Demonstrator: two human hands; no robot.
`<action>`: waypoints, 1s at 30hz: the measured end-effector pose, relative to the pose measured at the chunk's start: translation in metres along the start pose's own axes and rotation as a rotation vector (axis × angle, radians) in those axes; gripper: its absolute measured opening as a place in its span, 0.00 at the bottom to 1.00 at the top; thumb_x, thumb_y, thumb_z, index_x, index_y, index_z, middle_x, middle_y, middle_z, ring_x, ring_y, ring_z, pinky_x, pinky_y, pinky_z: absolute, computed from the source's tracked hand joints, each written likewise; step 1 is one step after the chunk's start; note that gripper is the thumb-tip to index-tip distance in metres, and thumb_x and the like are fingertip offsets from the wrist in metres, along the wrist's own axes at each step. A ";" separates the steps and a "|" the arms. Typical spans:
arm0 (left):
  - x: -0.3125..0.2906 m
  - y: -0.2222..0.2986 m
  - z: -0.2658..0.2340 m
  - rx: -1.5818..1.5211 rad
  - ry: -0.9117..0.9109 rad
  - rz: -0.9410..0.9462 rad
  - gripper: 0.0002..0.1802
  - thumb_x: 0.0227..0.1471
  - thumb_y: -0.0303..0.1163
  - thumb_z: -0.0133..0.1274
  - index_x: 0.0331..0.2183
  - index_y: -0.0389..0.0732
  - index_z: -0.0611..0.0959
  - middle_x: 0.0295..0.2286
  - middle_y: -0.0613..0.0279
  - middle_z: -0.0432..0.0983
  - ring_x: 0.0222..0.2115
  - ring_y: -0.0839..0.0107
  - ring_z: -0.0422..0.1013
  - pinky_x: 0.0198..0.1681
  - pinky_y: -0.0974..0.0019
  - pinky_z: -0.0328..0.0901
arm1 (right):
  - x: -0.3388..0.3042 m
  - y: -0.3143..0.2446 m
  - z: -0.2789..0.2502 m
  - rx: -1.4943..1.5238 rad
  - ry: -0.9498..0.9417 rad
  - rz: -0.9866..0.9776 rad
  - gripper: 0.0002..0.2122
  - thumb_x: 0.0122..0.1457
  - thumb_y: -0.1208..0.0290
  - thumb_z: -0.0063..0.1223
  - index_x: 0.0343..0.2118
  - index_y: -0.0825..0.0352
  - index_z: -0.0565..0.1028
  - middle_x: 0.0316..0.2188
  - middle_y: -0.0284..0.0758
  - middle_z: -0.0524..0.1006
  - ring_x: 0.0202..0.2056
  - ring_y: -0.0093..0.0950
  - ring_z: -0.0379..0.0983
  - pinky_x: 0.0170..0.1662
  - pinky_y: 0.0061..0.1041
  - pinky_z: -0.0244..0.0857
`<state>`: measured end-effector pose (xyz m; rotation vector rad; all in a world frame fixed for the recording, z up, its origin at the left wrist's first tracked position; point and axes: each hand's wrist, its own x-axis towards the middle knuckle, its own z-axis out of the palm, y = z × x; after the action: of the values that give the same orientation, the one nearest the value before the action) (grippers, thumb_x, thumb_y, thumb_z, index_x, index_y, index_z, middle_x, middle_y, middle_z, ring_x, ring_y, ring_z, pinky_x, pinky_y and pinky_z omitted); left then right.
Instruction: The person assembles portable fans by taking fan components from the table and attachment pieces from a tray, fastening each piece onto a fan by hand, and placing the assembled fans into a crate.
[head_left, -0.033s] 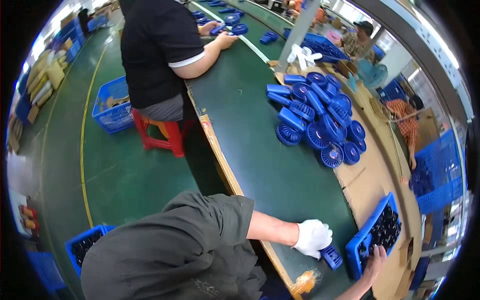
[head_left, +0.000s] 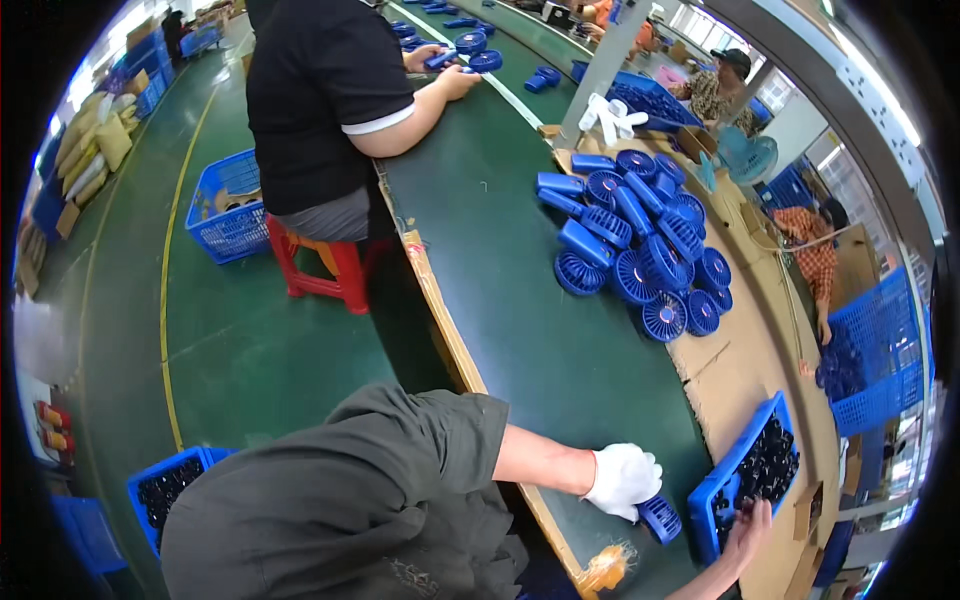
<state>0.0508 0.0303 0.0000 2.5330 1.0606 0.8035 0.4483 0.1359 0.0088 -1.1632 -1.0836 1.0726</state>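
Observation:
My left hand, in a white glove, is closed round a small blue handheld fan low over the green work surface; the glove hides its handle, and its slatted round head shows. My bare right hand reaches over the near end of a blue tray beside it. Its fingertips are drawn together at the small black parts in the tray. What they pinch, if anything, is too small to make out.
A heap of blue fans lies farther up the green table. Cardboard lines its right side. At the far left, a person in black sits on a red stool, handling a blue fan. A metal post stands beyond the heap.

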 end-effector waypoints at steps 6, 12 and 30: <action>-0.007 -0.012 -0.001 0.009 0.049 0.062 0.23 0.40 0.53 0.58 0.23 0.40 0.80 0.22 0.55 0.75 0.26 0.56 0.74 0.28 0.57 0.69 | -0.006 0.002 0.028 0.428 0.042 -0.090 0.11 0.62 0.70 0.51 0.43 0.70 0.70 0.33 0.36 0.76 0.35 0.23 0.73 0.29 0.14 0.69; 0.007 -0.015 -0.021 -0.276 0.181 -0.391 0.28 0.45 0.58 0.51 0.15 0.41 0.79 0.16 0.49 0.74 0.20 0.51 0.72 0.23 0.54 0.65 | -0.097 -0.016 0.143 0.206 0.035 -0.126 0.11 0.60 0.78 0.49 0.46 0.71 0.67 0.36 0.36 0.74 0.39 0.24 0.72 0.39 0.21 0.66; 0.003 -0.044 0.023 -1.412 0.320 -0.609 0.26 0.59 0.49 0.42 0.32 0.35 0.81 0.25 0.64 0.76 0.25 0.75 0.72 0.29 0.70 0.67 | -0.153 0.014 0.239 0.024 -0.234 -0.209 0.09 0.51 0.82 0.60 0.36 0.75 0.75 0.34 0.35 0.72 0.26 0.19 0.72 0.28 0.17 0.68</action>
<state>0.0409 0.0616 -0.0368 0.8763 0.7706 1.1633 0.1885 0.0212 0.0015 -0.8975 -1.3396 1.0714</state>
